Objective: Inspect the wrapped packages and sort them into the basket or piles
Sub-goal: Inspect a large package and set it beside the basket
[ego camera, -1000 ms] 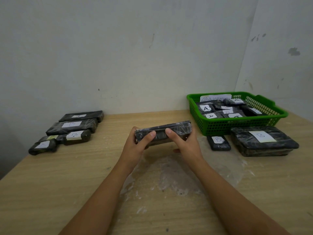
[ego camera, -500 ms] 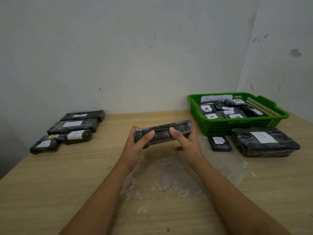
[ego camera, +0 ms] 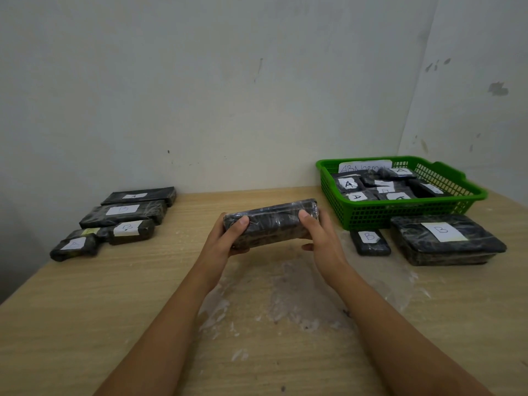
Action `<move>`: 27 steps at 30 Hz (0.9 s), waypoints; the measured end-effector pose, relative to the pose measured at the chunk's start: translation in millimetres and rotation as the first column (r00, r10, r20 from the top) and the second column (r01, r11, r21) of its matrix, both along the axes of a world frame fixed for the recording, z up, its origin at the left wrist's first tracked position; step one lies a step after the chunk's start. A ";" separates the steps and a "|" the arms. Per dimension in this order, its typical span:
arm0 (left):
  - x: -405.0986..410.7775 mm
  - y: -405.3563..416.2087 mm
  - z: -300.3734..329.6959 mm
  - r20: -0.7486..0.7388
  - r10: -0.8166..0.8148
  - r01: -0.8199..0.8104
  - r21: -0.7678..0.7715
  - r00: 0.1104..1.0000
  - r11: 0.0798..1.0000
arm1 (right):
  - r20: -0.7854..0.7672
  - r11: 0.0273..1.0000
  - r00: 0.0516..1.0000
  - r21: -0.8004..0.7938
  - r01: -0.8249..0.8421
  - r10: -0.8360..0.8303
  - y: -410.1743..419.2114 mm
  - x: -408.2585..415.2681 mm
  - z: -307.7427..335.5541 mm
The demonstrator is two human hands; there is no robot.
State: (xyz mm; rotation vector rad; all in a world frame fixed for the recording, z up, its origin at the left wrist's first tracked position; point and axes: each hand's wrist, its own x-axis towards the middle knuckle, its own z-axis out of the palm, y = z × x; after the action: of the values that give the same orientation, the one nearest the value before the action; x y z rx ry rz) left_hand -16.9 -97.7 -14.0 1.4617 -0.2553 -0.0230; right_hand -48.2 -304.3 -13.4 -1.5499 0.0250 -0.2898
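Both hands clamp one black wrapped package (ego camera: 271, 222) above the wooden table (ego camera: 85, 310), left of the green basket (ego camera: 400, 215): the left hand (ego camera: 225, 241) grips its left end, the right hand (ego camera: 323, 241) its right end, thumbs on the near face. Labelled packages fill the basket.

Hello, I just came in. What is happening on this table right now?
A person is sorting black wrapped packages. Both hands, the left hand and the right hand, hold one package up above the table, tilted toward the camera, apparently to inspect it. The green basket at the right already holds several packages labelled A. Two B packages lie in front of it, and another pile lies at the far left.
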 end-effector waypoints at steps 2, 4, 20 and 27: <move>-0.1 -0.4 0.2 -0.010 -0.017 0.016 -0.006 1.000 1.000 | 0.020 1.000 1.000 0.002 0.011 -0.011 0.1 -1.1 0.6; 0.5 0.8 0.3 -0.021 -0.034 0.033 -0.027 0.999 0.999 | 0.029 1.000 0.999 -0.026 0.017 -0.016 -0.6 -1.6 0.3; -4.2 1.0 7.2 -0.169 -0.175 0.189 0.074 0.970 0.979 | 0.061 0.975 0.991 -0.178 0.130 -0.121 -18.5 5.7 5.6; -4.8 -1.8 11.2 -0.073 -0.090 0.101 0.160 0.993 0.982 | -0.031 0.983 0.991 -0.134 0.125 -0.130 -20.4 10.3 3.6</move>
State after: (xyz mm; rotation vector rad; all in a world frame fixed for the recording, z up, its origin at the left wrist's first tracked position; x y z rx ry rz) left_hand -21.7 -99.5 -2.9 1.6074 -0.2753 -0.1729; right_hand -37.9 -324.6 -9.8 -1.6883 0.1391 -0.3681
